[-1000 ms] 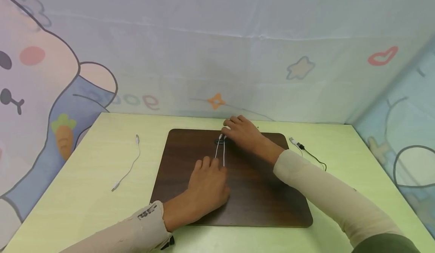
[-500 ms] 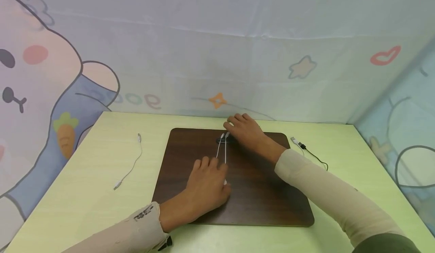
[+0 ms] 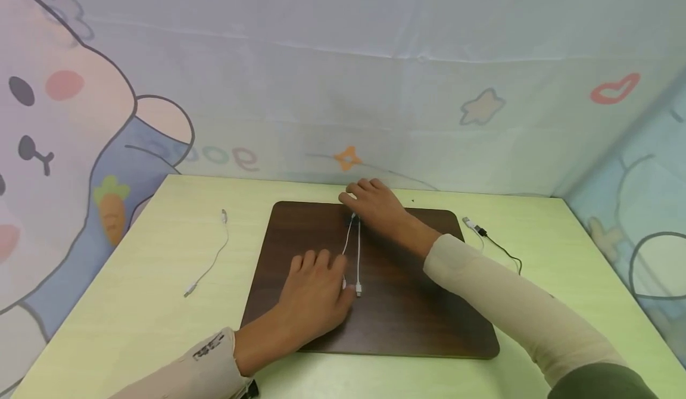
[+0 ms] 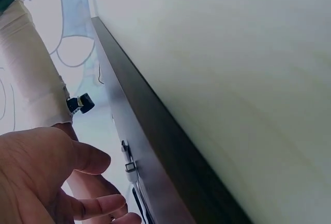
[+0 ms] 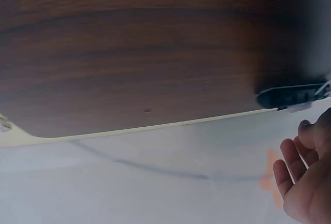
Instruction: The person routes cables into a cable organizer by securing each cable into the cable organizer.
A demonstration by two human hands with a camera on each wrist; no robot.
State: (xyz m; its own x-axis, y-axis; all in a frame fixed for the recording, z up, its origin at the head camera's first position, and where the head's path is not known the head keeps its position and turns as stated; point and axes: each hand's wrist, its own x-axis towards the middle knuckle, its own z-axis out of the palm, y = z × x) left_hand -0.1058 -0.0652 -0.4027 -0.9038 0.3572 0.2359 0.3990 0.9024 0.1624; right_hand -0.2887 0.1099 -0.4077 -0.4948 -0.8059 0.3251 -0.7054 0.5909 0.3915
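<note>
Two thin white charging cables point(image 3: 358, 256) lie side by side on a dark brown board point(image 3: 418, 304), running down from a dark oblong piece point(image 5: 289, 95) near its far edge. My left hand point(image 3: 316, 295) is over the board's left half, beside the cables' near plugs point(image 3: 358, 290). In the left wrist view its thumb and fingers stand apart with nothing seen between them. My right hand point(image 3: 377, 211) hovers at the far edge over the oblong piece, partly hiding it. The right wrist view shows its fingers loosely bent, holding nothing visible.
Another short white cable point(image 3: 214, 260) lies on the pale table point(image 3: 139, 304) left of the board. To the right are a white plug point(image 3: 467, 223) and a black cable point(image 3: 504, 246). A printed cloth wall point(image 3: 332, 89) rises behind the table.
My left hand has shifted left, uncovering the plug of the right-hand cable. My right hand has moved left over the oblong piece. The head view has turned slightly left.
</note>
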